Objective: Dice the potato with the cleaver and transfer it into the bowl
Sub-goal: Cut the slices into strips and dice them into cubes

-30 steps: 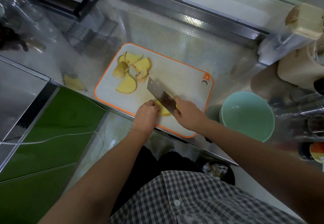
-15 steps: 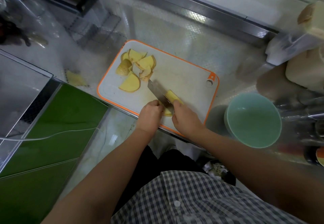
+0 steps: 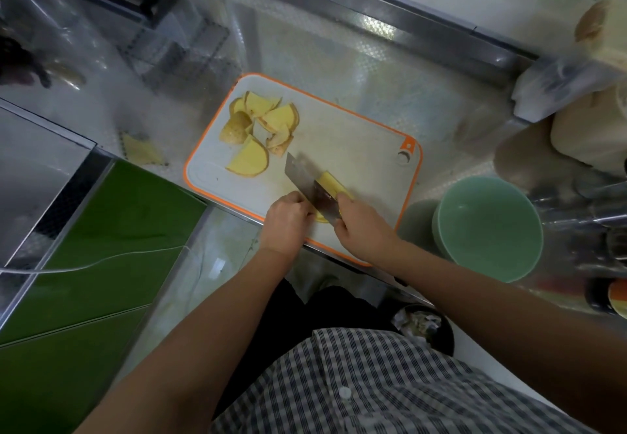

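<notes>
The dicing is under way, and I'd judge it less than half done. On the cutting board (image 3: 356, 141), the far-left corner carries a heap of potato slices (image 3: 261, 128), half-rounds with the skin on, none of them cubed yet. By the board's front edge the right hand (image 3: 359, 228) is wrapped round the handle of the cleaver (image 3: 303, 180), the blade slanting away toward the heap. A cut strip (image 3: 334, 184) of potato lies against the blade's right face. The left hand (image 3: 286, 219), fingers curled, pins down the working slice (image 3: 321, 219) just left of the blade. Hand and steel hide most of that slice.

The bowl (image 3: 488, 230) stands on the worktop (image 3: 339, 60) just off the board's right end and has nothing in it, so no transfer has begun. One stray piece (image 3: 140, 151) lies off the board to its left.

The board's middle and right half are bare, which leaves good room to sweep dice toward the bowl. The cutting sits close to the board's front edge, which runs along the worktop's lip, so I'd expect loose bits could tumble off there.
</notes>
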Demonstrator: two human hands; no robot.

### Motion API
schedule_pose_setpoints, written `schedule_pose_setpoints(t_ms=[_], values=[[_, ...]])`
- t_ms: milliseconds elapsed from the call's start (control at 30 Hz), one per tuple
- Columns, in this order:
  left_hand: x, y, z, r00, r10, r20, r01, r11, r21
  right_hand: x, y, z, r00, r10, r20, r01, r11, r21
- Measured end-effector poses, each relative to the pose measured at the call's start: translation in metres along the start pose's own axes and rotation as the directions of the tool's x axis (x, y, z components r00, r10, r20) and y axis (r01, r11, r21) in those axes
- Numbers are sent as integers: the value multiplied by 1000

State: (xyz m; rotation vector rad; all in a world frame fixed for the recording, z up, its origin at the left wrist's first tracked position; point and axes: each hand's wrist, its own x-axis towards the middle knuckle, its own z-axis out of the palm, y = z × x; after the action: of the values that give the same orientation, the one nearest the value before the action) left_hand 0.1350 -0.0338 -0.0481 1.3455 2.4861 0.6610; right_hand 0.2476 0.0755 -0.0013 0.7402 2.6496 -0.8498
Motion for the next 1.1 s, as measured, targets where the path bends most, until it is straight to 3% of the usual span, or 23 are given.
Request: schedule_pose_setpoints(t_ms=[200, 367, 533, 733, 900, 1033, 1100], values=[[2, -2, 3, 1000, 16, 13, -16, 1000, 1, 7, -6, 8, 999, 36, 19, -37, 998, 47], [1, -4, 5, 1000, 25, 18, -25, 1000, 2, 9, -7, 15, 998, 40, -58, -42, 998, -50], [4, -3, 0, 997, 77, 13, -77, 997, -11, 21, 8, 0, 994, 17, -112, -4, 993, 116], [7, -6, -10, 989, 99, 113, -112, 987, 112, 18, 31, -25, 977, 9, -214, 21, 990, 139], [30, -6, -16, 901, 315, 297, -370, 917, 149, 8, 39, -31, 956, 215, -198, -125, 913, 389], [50, -8, -12, 804, 303, 512, -483, 835, 263, 5, 37, -33, 940, 296, -168, -180, 851, 493], [59, -10, -11, 768, 344, 540, -531, 813, 237, 6, 37, -32, 916, 354, -188, -206, 819, 535]])
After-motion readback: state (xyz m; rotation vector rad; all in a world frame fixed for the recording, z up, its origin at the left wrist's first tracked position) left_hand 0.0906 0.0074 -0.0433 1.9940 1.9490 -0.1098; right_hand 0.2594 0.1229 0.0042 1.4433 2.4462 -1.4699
